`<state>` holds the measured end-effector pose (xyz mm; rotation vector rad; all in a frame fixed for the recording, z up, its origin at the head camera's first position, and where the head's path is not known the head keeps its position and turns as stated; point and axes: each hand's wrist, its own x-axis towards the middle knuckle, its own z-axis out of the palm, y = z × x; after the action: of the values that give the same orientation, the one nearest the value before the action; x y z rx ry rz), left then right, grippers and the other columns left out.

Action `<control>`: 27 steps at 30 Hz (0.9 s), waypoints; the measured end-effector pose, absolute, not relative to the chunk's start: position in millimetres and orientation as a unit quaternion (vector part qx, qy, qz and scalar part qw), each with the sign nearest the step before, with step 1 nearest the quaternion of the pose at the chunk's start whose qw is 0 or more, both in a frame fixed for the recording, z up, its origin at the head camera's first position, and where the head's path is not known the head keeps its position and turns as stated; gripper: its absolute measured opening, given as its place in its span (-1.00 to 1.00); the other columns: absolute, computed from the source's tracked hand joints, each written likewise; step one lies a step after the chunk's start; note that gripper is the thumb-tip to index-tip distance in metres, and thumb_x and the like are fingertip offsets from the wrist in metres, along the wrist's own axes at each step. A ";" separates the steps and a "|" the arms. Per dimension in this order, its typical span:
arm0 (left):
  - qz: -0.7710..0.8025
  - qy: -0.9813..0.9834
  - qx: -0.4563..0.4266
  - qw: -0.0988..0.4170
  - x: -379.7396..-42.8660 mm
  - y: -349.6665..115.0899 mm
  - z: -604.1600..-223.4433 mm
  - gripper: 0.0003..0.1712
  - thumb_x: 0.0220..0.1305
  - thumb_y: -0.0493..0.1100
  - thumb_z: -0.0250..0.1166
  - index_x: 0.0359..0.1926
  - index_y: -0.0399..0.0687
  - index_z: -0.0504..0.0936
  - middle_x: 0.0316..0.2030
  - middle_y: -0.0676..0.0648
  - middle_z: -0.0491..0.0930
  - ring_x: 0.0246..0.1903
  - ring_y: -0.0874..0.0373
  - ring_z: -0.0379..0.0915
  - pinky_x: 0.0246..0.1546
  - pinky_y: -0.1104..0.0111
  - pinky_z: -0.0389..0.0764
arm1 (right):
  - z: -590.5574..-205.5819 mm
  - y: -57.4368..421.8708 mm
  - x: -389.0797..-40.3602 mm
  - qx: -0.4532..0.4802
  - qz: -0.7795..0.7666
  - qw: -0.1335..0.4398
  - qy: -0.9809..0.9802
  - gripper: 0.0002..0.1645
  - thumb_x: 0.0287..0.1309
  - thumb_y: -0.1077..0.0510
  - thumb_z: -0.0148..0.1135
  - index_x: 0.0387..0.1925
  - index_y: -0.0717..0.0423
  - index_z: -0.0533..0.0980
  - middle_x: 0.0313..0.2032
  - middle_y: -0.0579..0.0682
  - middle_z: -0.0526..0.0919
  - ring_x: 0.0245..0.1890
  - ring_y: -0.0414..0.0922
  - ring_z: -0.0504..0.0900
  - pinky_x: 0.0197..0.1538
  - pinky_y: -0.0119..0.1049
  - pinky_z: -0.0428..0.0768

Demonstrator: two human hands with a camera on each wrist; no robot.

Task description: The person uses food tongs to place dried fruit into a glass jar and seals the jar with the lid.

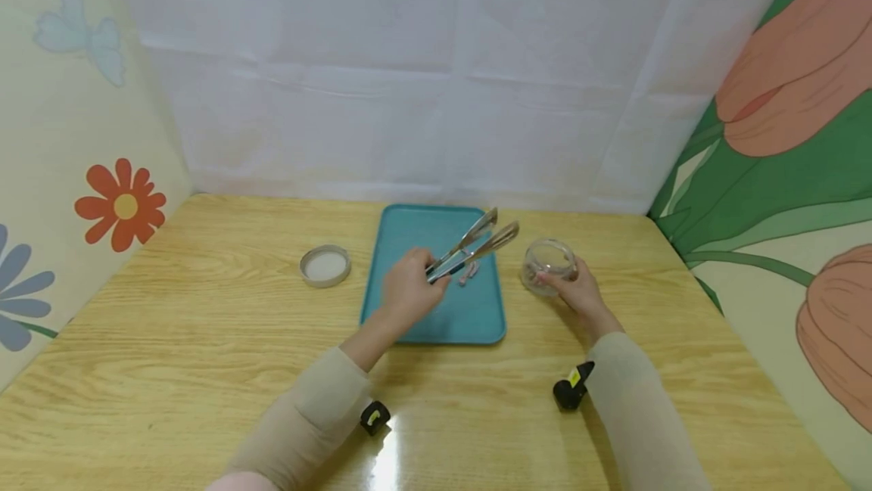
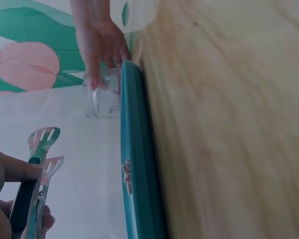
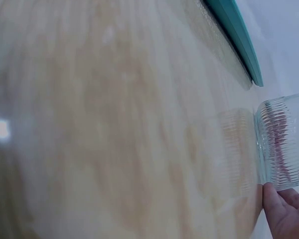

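Note:
Over the blue tray [image 1: 436, 324], my left hand [image 1: 412, 284] grips a pair of metal tongs [image 1: 500, 238] with dark handles. The tongs' slotted ends stand apart with nothing between them, pointing toward the back right. Under them on the tray lies a small pinkish piece [image 1: 468, 273], partly covered by the tongs in the head view. To the right of the tray, my right hand [image 1: 580, 294] holds a clear glass jar [image 1: 550, 250], thumb at the near side. The jar is upright on the table and uncovered. Through its ribbed wall, something reddish [image 3: 278, 142] shows inside.
A round lid-like disc [image 1: 325, 265] with a pale middle lies left of the tray on the wooden table [image 1: 225, 340]. A white sheet [image 1: 409, 97] hangs behind the table, and flower-patterned panels flank both sides. Black wrist devices [image 1: 572, 386] sit by both sleeves.

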<state>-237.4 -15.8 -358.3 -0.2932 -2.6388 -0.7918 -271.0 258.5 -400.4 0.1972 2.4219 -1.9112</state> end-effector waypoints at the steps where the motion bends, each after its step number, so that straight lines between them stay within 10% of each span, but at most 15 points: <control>1: -0.281 -0.937 -0.105 0.178 -236.6 -18.1 -358.4 -0.74 -0.09 -0.05 0.32 -0.46 -0.13 0.50 -0.52 0.01 0.41 -0.56 0.16 0.33 -0.58 0.30 0.35 | -402.5 259.0 -272.2 0.064 -0.616 0.022 0.785 0.01 -0.07 0.00 0.26 0.28 0.14 -0.11 0.16 0.24 0.11 0.11 0.09 0.14 0.04 -0.04 0.21; 27: -0.206 -0.967 -0.113 0.100 -220.9 -63.3 -366.2 -0.71 -0.13 -0.01 0.32 -0.49 -0.08 0.47 -0.56 0.04 0.36 -0.62 0.17 0.28 -0.70 0.33 0.29 | -408.3 261.1 -276.2 0.063 -0.607 0.010 0.792 0.04 -0.11 -0.03 0.28 0.27 0.15 -0.10 0.15 0.23 0.13 0.11 0.09 0.15 0.04 -0.03 0.21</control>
<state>-220.9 -63.3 -366.2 -0.3329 -2.8578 -0.6094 -276.2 261.1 -408.3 0.1952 2.4732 -1.8956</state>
